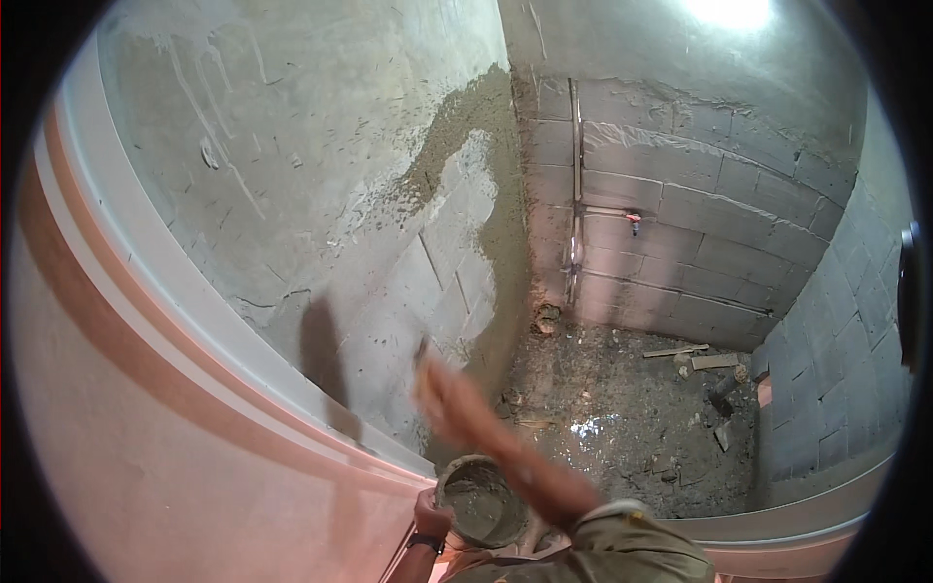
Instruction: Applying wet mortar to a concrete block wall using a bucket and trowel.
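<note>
Left hand (432, 515) is gripping the bucket (474, 462) at 6 o'clock; blurred right hand (445, 396) is hovering at the bucket's 11 o'clock, grip unreadable; holding the bucket near the 10 o'clock wall (292, 146) is probably limiting spills.

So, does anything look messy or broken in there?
Yes, the rough, grey-brown floor looks messy: loose, irregular grey chunks lie scattered, and a shiny white patch looks wet, maybe just glare. Long, pale drips streak the grey left wall, like something ran down it.
</note>
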The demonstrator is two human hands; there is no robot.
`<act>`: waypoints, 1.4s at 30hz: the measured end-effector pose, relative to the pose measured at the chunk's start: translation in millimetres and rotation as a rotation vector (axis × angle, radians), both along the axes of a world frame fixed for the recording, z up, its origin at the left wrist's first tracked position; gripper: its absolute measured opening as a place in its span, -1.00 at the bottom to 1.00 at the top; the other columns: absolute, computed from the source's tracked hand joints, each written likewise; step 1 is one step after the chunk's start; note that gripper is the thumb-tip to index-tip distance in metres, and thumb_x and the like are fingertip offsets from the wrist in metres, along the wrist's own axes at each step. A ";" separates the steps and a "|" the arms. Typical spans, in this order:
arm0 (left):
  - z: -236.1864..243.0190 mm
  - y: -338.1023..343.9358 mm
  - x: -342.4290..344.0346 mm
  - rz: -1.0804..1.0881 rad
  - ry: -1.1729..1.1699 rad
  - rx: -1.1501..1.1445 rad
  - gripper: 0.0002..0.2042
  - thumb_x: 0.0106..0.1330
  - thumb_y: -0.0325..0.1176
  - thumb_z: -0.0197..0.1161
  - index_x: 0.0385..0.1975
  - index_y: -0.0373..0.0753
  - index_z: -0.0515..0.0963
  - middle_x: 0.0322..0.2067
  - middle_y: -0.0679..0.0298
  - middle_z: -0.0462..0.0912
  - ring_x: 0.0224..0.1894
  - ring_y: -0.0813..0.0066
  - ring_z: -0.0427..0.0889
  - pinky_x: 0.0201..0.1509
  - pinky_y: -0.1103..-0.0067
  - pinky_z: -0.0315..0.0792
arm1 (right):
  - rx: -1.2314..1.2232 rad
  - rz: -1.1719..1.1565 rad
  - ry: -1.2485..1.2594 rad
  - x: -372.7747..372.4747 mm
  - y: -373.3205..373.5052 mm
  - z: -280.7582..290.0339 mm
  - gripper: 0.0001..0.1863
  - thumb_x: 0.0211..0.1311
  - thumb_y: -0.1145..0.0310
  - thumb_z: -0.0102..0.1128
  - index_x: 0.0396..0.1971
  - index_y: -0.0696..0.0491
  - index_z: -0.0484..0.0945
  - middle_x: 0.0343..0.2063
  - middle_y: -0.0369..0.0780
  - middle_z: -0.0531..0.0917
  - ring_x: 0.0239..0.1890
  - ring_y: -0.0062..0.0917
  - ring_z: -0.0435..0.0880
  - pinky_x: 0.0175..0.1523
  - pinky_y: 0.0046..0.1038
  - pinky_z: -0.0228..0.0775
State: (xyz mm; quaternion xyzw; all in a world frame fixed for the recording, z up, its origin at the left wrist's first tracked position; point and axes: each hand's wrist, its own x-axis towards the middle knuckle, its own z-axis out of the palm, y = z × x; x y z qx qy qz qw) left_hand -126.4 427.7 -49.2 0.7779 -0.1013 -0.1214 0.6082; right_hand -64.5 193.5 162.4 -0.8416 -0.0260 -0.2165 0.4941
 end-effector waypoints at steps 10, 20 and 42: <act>14.9 -53.9 3.8 -0.185 -0.058 0.034 -0.52 -0.08 -0.59 0.17 -0.02 -0.46 0.46 -0.09 -0.03 0.61 0.05 0.21 0.58 0.18 0.45 0.39 | -0.041 -0.334 0.582 -289.5 -13.7 -189.0 -0.52 0.11 0.22 0.26 -0.01 0.17 0.46 -0.33 -0.02 0.62 -0.31 -0.25 0.63 -0.17 -0.26 0.46; 83.5 -96.3 -31.0 -0.669 -0.449 0.353 -0.54 -0.07 -0.46 0.16 -0.05 -0.28 0.53 -0.18 -0.05 0.62 -0.08 0.00 0.60 0.03 0.37 0.46 | 0.536 -0.141 1.028 -292.9 -46.6 -231.7 -0.71 0.27 0.16 0.13 -0.30 0.11 0.52 -0.77 -0.24 0.46 -0.77 -0.54 0.40 -0.68 -0.43 0.19; 4.2 -37.4 -5.1 -0.096 0.120 0.330 -0.50 -0.12 -0.53 0.27 -0.05 -0.38 0.43 -0.21 0.04 0.63 -0.12 0.31 0.62 -0.04 0.47 0.48 | 1.173 -0.445 -0.448 -244.4 -55.3 -49.4 -0.37 0.26 0.43 0.08 0.30 0.07 0.10 -0.43 -0.25 0.51 -0.52 -0.65 0.51 -0.49 -0.57 0.48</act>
